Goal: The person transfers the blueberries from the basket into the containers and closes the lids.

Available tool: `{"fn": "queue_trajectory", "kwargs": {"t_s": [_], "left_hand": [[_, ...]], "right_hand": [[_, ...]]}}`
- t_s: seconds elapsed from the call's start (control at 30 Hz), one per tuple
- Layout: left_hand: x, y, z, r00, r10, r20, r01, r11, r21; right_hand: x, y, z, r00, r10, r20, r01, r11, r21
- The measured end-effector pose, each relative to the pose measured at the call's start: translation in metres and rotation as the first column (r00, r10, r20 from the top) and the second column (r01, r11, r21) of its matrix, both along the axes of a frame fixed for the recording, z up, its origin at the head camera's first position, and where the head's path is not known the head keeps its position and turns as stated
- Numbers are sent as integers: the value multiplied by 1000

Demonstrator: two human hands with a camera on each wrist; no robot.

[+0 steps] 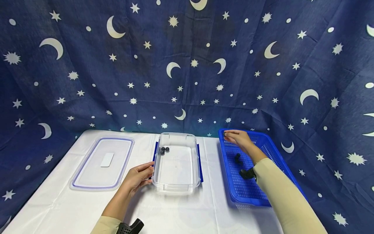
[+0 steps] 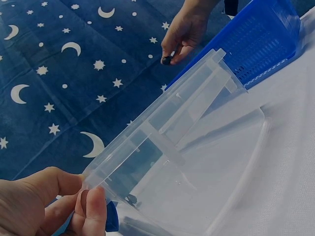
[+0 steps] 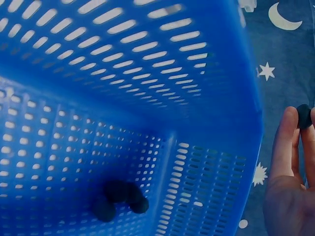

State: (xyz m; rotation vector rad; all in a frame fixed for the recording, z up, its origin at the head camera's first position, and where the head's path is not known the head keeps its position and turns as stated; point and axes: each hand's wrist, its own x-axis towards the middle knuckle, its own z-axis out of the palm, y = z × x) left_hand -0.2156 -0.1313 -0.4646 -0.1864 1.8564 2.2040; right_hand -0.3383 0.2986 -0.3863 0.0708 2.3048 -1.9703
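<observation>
A clear plastic container [image 1: 176,186] with blue side clips stands mid-table, several small black balls [image 1: 162,152] in its far left corner. My left hand [image 1: 137,177] grips its left edge; in the left wrist view the thumb and fingers [image 2: 97,209] pinch the wall. Over the far left corner of the blue basket [image 1: 251,202], my right hand [image 1: 241,139] pinches one black ball [image 3: 304,116] between thumb and fingertips, above the rim. Several more black balls [image 3: 118,191] lie clustered on the basket's slotted floor, partly hidden by the right arm in the head view.
A clear lid [image 1: 87,187] with a purple-blue seal and a white label [image 1: 107,160] lies flat on the left of the white-covered table [image 1: 52,208]. Behind hangs a dark blue curtain [image 1: 187,42] with moons and stars. Black wrist devices [image 1: 130,227] sit at both sleeves.
</observation>
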Motion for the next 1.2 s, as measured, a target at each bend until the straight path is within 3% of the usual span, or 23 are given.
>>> {"fn": "queue_trajectory", "kwargs": {"t_s": [0.57,0.83,1.2], "left_hand": [[-1,-1,-2,1000,10,3,-10,1000,-9],[-1,-1,-2,1000,2,0,-2,1000,-10],[0,1,-1,1000,14,0,-14,1000,-6]], "right_hand": [[-13,-43,7,999,34,-17,-32,995,95],[-19,-63,2,997,56,-49,-52,996,69],[-22,-88,4,998,63,-16,-62,997,54]]}}
